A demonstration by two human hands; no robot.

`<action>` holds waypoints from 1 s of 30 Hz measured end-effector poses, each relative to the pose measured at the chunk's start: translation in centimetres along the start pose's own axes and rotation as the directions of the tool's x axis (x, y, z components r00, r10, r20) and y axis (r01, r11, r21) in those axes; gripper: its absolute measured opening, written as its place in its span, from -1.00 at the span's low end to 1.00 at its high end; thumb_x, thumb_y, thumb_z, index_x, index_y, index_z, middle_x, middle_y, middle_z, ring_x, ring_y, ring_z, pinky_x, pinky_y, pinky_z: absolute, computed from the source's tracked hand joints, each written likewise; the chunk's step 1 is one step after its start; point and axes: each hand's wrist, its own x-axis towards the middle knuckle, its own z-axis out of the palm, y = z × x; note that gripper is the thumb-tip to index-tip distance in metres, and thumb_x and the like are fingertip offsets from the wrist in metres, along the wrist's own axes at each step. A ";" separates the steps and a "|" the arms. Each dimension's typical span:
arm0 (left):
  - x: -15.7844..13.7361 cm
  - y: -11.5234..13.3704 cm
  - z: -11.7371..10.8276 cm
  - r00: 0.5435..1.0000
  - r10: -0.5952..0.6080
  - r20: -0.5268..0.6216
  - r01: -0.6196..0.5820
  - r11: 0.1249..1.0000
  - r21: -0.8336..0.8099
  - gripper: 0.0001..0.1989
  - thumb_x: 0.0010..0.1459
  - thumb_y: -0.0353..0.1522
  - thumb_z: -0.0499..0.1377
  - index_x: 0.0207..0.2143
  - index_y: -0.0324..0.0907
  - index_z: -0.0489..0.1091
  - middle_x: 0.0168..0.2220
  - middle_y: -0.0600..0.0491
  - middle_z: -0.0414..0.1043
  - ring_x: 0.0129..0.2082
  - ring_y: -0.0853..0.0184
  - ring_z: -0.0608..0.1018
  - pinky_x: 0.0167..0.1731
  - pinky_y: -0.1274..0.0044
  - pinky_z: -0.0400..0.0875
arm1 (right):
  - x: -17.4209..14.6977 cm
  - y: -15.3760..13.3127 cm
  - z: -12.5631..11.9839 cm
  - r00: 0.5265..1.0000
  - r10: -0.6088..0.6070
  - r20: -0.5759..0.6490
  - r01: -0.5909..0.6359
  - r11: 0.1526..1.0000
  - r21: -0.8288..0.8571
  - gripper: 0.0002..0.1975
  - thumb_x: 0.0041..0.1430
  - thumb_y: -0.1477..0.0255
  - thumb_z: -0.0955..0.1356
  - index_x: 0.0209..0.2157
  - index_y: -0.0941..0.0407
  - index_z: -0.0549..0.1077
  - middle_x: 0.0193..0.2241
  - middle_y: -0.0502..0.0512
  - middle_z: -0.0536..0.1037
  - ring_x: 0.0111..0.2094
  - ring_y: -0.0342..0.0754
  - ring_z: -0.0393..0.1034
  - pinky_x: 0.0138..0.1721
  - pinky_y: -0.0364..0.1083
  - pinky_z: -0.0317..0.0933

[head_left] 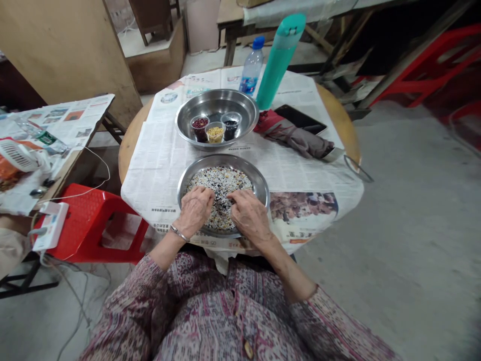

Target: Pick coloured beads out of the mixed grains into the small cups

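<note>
A round steel tray [261, 183] full of mixed white, dark and yellow grains and beans [221, 183] sits at the near edge of a newspaper-covered round table. My left hand [193, 210] and my right hand [250, 215] both rest on the near side of the grains, fingers bent down into them and close together. I cannot tell whether either hand pinches anything. Behind it a second steel bowl [188, 113] holds three small cups: red beans [200, 128], yellow grains [215, 133] and black beans [230, 126].
A teal flask [280, 57] and a water bottle [251, 67] stand at the table's far side. A folded umbrella [296, 138] and a dark phone [300, 119] lie to the right. A red plastic stool [90, 220] and a cluttered side table [45, 135] stand at left.
</note>
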 end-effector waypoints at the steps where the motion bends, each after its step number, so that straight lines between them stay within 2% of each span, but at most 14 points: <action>1: 0.0 0.0 -0.1 1.000 0.001 -0.007 -0.001 1.000 -0.008 -0.83 0.33 -0.44 0.01 -0.24 -0.15 0.39 -0.25 0.04 0.46 -0.16 0.32 0.46 -0.03 0.47 0.35 | 0.0 0.0 0.0 1.000 0.000 0.000 0.000 1.000 -0.001 -0.66 0.10 0.65 0.18 -0.19 0.14 0.48 -0.23 0.17 0.56 -0.11 0.06 0.37 -0.03 0.01 0.22; 3: 0.2 0.2 -0.1 1.000 0.018 0.006 -0.018 1.000 -0.023 -0.87 0.31 -0.44 0.05 -0.22 -0.14 0.40 -0.21 0.04 0.46 -0.12 0.31 0.45 0.00 0.46 0.35 | 0.0 -0.1 0.0 1.000 0.004 -0.001 -0.004 1.000 -0.006 -0.65 0.09 0.65 0.17 -0.19 0.14 0.47 -0.22 0.18 0.56 -0.11 0.06 0.36 -0.02 0.01 0.21; 7: 0.7 1.1 0.1 0.992 0.075 0.104 -0.072 0.997 -0.025 -0.89 0.24 -0.38 0.15 -0.18 -0.16 0.43 -0.16 0.01 0.44 -0.06 0.24 0.43 0.01 0.42 0.36 | 0.1 -0.2 0.0 1.000 0.020 -0.011 -0.020 1.000 -0.012 -0.65 0.07 0.66 0.17 -0.19 0.16 0.47 -0.22 0.22 0.55 -0.10 0.08 0.36 -0.03 0.02 0.24; 12: 1.3 1.6 0.7 0.981 0.096 0.169 -0.095 0.995 -0.013 -0.87 0.29 -0.41 0.07 -0.23 -0.17 0.42 -0.18 0.00 0.44 -0.09 0.25 0.44 -0.05 0.44 0.37 | 0.1 -0.3 0.0 1.000 0.009 -0.022 -0.009 1.000 -0.012 -0.67 0.07 0.65 0.17 -0.20 0.17 0.46 -0.23 0.23 0.56 -0.12 0.09 0.38 -0.04 0.04 0.26; 18: 1.0 0.5 0.6 0.997 0.011 0.077 -0.013 0.999 0.029 -0.84 0.33 -0.42 0.02 -0.26 -0.16 0.39 -0.24 0.02 0.47 -0.16 0.29 0.47 -0.08 0.48 0.35 | 0.0 -0.1 0.1 0.999 -0.011 -0.040 0.011 1.000 -0.006 -0.66 0.10 0.65 0.18 -0.16 0.17 0.46 -0.22 0.21 0.57 -0.11 0.09 0.39 -0.04 0.03 0.27; 24: 0.6 0.2 0.0 1.000 -0.020 0.003 0.020 1.000 -0.011 -0.89 0.32 -0.36 0.09 -0.28 -0.16 0.38 -0.27 0.04 0.47 -0.19 0.31 0.47 -0.11 0.48 0.35 | 0.0 0.0 0.2 0.999 -0.010 -0.041 0.009 1.000 -0.023 -0.68 0.12 0.64 0.19 -0.16 0.18 0.47 -0.22 0.20 0.57 -0.12 0.09 0.38 -0.04 0.03 0.27; 27: 0.7 1.0 0.2 0.999 0.018 0.042 -0.017 1.000 -0.023 -0.93 0.28 -0.38 0.13 -0.23 -0.15 0.41 -0.21 0.03 0.46 -0.15 0.29 0.47 -0.09 0.48 0.36 | 0.1 0.0 0.2 0.999 -0.012 -0.041 0.011 1.000 -0.029 -0.69 0.12 0.64 0.19 -0.18 0.16 0.46 -0.23 0.20 0.56 -0.13 0.08 0.38 -0.05 0.02 0.26; 30: 1.0 1.7 0.5 0.990 0.068 0.120 -0.069 0.998 0.001 -0.86 0.29 -0.42 0.09 -0.16 -0.16 0.43 -0.17 0.01 0.46 -0.11 0.26 0.46 -0.08 0.46 0.37 | 0.1 -0.1 0.2 0.999 -0.005 -0.039 0.004 1.000 -0.028 -0.71 0.10 0.63 0.19 -0.22 0.15 0.45 -0.24 0.20 0.56 -0.14 0.08 0.38 -0.05 0.02 0.25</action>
